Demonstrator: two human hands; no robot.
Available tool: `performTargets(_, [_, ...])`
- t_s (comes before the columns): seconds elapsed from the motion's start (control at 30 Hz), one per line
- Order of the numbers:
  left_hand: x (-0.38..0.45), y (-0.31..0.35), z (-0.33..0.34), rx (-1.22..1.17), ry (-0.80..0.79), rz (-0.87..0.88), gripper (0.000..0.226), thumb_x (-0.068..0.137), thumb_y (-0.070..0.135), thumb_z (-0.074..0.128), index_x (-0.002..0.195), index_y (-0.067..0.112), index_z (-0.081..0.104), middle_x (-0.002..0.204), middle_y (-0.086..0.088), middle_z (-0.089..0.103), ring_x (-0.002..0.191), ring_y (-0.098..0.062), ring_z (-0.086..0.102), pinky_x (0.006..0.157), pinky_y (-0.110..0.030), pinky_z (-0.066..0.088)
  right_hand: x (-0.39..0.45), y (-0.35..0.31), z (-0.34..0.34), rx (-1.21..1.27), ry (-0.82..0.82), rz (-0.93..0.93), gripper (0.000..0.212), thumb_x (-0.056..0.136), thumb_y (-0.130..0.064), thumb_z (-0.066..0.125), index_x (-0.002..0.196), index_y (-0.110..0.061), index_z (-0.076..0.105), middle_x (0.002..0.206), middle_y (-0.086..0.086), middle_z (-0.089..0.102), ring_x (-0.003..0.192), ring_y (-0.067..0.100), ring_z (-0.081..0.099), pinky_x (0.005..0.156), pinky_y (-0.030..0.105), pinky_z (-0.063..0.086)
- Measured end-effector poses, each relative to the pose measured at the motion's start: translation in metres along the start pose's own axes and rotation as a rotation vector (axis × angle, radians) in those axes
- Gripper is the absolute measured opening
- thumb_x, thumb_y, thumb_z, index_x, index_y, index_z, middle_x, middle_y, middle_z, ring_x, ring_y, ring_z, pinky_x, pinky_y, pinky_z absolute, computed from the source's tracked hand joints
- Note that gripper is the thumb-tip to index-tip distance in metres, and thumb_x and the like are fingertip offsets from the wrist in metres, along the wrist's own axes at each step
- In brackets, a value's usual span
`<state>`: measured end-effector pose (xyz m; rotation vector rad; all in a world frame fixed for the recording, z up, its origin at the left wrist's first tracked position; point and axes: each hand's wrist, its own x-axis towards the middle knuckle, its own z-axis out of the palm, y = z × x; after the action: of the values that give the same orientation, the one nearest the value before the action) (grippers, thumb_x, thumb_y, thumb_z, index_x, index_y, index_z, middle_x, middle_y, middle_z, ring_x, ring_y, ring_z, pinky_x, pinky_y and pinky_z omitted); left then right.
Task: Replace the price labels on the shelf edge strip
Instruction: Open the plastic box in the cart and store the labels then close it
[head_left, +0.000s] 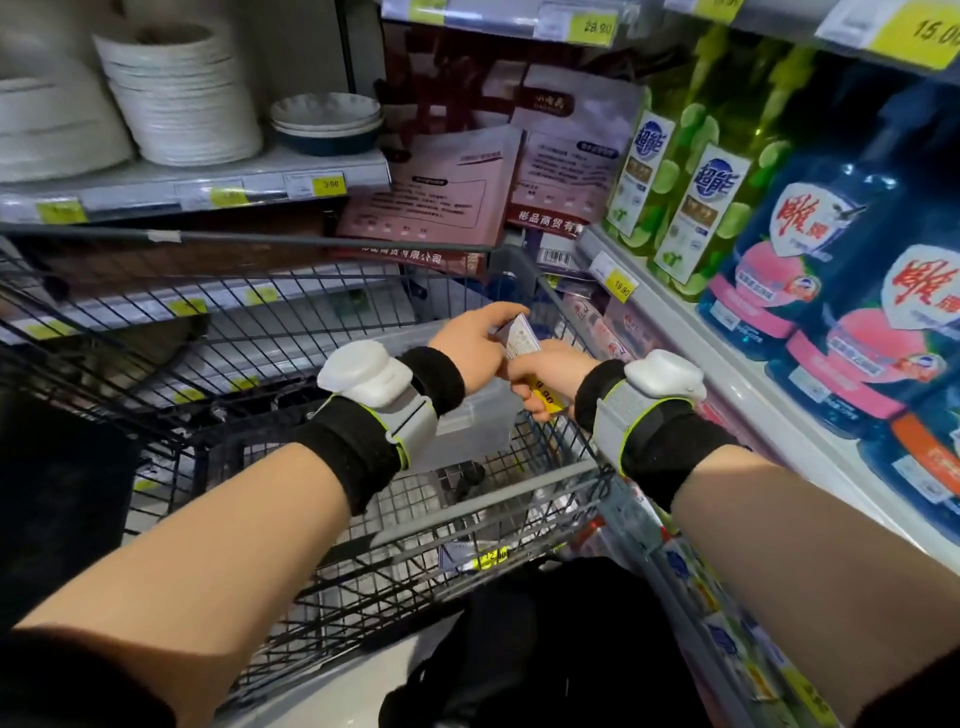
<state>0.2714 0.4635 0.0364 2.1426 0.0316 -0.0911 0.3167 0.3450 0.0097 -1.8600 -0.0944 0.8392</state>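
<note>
Both hands pinch one label (522, 338) over the cart (540, 483): left hand (470, 345) at its top, right hand (545, 376) at its yellow end. Thin, light, bendy paper; best held by the edges.

This is a shop aisle. Shelves carry yellow-and-white price labels (618, 285) along their edge strips, with rows of green detergent bottles (698, 208) and blue ones (810, 270) on the right, stacked white plates (182, 98) far left, and a wire shopping trolley (311, 322) near the middle.
</note>
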Motion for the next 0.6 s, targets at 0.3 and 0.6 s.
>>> performTargets(0.3, [0.045, -0.058, -0.029, 0.005, 0.187, -0.279, 0.055, 0.094, 0.014, 0.051, 0.144, 0.016, 0.031, 0.149, -0.010, 0.037, 0.115, -0.025, 0.054, 0.092, -0.029, 0.044, 0.065, -0.011, -0.014, -0.166, 0.302, 0.052, 0.038, 0.093, -0.026, 0.051, 0.057, -0.018, 0.039, 0.055, 0.007, 0.038, 0.036, 0.017, 0.031, 0.043, 0.023, 0.028])
performTargets(0.6, [0.056, -0.187, -0.052, 0.241, 0.341, -0.776, 0.046, 0.091, 0.014, 0.051, 0.135, 0.002, 0.043, 0.139, -0.024, 0.046, 0.128, -0.038, 0.045, 0.108, -0.044, 0.037, 0.128, 0.007, -0.007, -0.340, 0.418, 0.096, 0.026, 0.097, -0.015, 0.038, 0.113, -0.005, 0.055, 0.121, 0.025, 0.057, 0.121, 0.033, 0.051, 0.079, 0.029, 0.036])
